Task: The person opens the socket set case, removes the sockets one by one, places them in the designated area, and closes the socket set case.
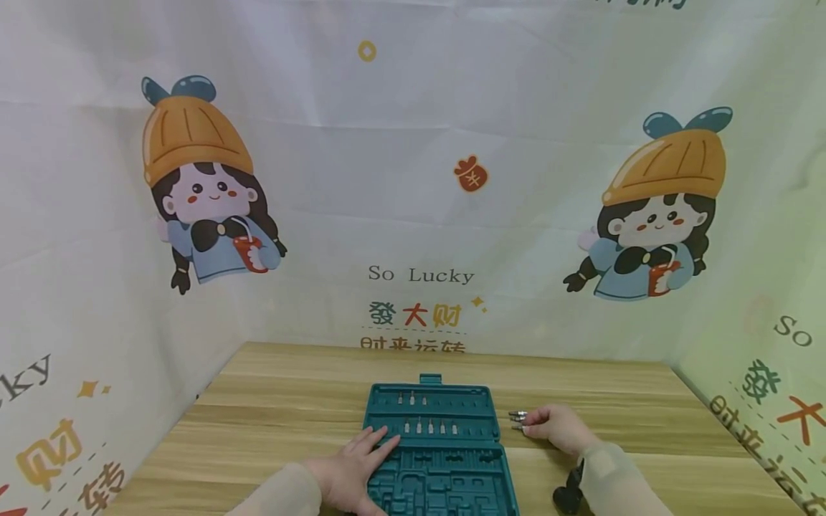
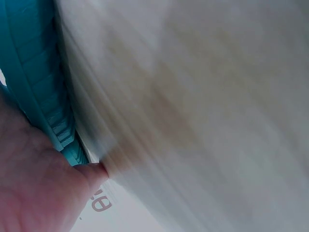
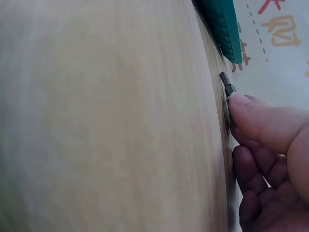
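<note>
The left hand (image 1: 351, 469), fingers spread, rests at the open teal case's (image 1: 445, 441) left edge, presumably steadying it; the right hand (image 1: 560, 426) pinches a metal bit (image 3: 229, 87) right of the case, one end exposed.

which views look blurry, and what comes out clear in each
Head view: mostly clear, though the small screwdriver bits lack fine detail; left wrist view: the wooden tabletop is washed out and smeared, the teal bit case clearer; right wrist view: tabletop soft, the pinched bit sharper.
</note>
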The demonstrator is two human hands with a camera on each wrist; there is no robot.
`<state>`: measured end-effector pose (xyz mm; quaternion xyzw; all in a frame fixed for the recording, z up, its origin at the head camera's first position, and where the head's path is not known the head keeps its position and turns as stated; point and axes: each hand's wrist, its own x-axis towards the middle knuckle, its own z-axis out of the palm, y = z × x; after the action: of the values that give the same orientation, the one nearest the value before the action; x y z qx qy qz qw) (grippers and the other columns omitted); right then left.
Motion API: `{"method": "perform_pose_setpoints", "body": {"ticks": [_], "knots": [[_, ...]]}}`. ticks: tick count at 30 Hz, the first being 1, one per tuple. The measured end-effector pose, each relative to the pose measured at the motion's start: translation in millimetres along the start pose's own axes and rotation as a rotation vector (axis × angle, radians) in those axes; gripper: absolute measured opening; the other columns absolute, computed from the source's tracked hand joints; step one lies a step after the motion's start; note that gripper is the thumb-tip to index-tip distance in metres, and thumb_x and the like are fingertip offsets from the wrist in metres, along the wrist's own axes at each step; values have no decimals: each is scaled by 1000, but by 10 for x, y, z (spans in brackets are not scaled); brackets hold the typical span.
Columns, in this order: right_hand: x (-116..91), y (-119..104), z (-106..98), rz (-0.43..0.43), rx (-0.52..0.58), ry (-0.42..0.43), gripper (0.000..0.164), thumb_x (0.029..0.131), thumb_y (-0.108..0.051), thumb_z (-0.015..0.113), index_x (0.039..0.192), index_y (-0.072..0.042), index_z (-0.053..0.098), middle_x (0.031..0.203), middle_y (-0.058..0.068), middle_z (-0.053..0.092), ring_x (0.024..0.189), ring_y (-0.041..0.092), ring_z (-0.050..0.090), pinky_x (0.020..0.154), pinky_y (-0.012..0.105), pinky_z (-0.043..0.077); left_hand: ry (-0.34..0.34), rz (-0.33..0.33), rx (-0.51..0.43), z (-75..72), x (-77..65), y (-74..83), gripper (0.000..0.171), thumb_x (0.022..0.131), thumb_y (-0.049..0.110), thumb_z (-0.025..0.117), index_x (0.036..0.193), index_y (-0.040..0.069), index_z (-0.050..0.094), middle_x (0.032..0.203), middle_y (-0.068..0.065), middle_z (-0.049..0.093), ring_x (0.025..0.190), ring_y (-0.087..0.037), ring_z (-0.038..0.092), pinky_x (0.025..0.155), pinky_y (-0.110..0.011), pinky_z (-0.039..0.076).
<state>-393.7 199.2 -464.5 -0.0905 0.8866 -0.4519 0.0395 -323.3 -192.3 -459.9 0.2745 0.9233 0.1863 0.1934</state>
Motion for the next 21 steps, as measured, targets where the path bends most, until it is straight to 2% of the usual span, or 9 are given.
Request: {"method": "perform_pose_setpoints", "body": {"ticks": [8,14,19,21], "knots": [[-4,-7,30,22,2,37,10,78,2,75,84,2,68,81,3,62,77,17,53,71,32,41,-2,-4,-8,3,10,-29,104,73,72,65,155,35,14,160,-2,9,145,-35,7,105,-64,24],[-11,24,-37,-1,51,-17,14,78,-2,77,88,0,67,84,5,61,78,18,54,71,32,43,-5,0,-22,19,26,-44,103,74,69,68,155,34,15,160,-3,9,145,-36,7,104,-64,25],[-15,-14,-80,22,101,-39,17,79,-4,76,91,2,66,88,7,62,81,18,55,71,31,44,-8,-2,-32,125,163,-263,104,70,75,65,153,45,9,161,5,4,146,-33,3,105,-65,23],[-12,-82,-82,53,105,-22,17,81,-3,74,94,3,65,91,8,63,83,20,55,73,33,44,-5,12,-28,174,219,-360,104,69,78,63,151,48,7,161,7,2,146,-32,2,104,-65,23]]}}
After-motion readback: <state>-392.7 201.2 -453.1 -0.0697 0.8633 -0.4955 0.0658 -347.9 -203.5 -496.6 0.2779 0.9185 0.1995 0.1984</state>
